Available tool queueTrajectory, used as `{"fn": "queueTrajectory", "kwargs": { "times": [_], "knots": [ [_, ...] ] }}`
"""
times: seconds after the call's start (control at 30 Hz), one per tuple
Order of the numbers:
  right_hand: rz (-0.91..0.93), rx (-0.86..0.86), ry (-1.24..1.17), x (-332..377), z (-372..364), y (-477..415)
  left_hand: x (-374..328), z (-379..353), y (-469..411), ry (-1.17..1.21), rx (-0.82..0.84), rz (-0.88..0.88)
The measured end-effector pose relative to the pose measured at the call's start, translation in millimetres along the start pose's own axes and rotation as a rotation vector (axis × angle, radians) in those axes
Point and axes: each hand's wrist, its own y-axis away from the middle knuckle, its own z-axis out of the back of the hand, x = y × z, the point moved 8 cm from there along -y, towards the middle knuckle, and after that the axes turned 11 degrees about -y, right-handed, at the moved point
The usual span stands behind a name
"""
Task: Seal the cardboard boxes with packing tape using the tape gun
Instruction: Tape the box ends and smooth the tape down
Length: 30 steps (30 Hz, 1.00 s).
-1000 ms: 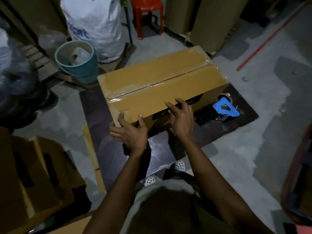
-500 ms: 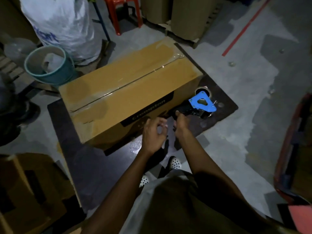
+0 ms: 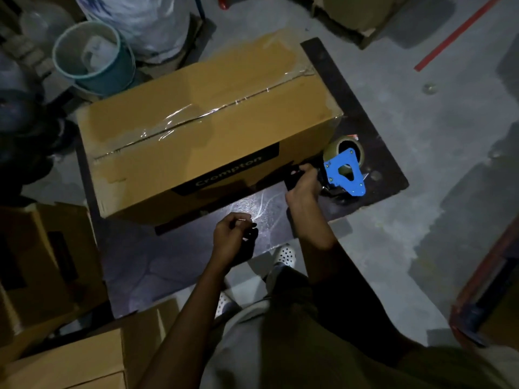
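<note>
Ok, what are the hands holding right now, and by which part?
The right hand grips the tape gun by its black handle. The left hand is loosely curled with nothing visible in it.

surface: dark board (image 3: 179,265) flat on concrete floor (image 3: 421,136) | on board: taped cardboard box (image 3: 210,136) across far half, tape gun (image 3: 344,175) just beside box's right end | on floor: more boxes (image 3: 42,262) at board's left edge, red line (image 3: 457,32) far right
</note>
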Motion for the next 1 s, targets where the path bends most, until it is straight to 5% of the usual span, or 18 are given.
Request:
{"fn": "queueTrajectory", "kwargs": {
  "times": [0.13, 0.27, 0.4, 0.5, 0.6, 0.73, 1.0],
  "knots": [
    [-0.191, 0.035, -0.306, -25, 23, 25, 41, -25, 3, 0.088, 0.290, 0.320],
    [-0.494, 0.462, -0.569, -57, 25, 123, 36, -45, 43, 0.080, 0.582, 0.299],
    [-0.682, 0.775, -0.550, -97, 28, 198, 17, -10, 70, 0.554, 0.675, 0.293],
    [-0.732, 0.965, -0.395, -134, 34, 241, 8, 46, 83, 0.662, 0.595, 0.180],
    [-0.683, 0.976, -0.141, -166, 48, 263, 12, 95, 104, 0.679, 0.539, 0.076],
    [-0.496, 0.789, 0.179, -191, 56, 268, 34, 147, 125, 0.681, 0.548, 0.042],
    [-0.272, 0.683, 0.360, -203, 56, 272, 73, 184, 148, 0.646, 0.570, 0.208]
  ]
}}
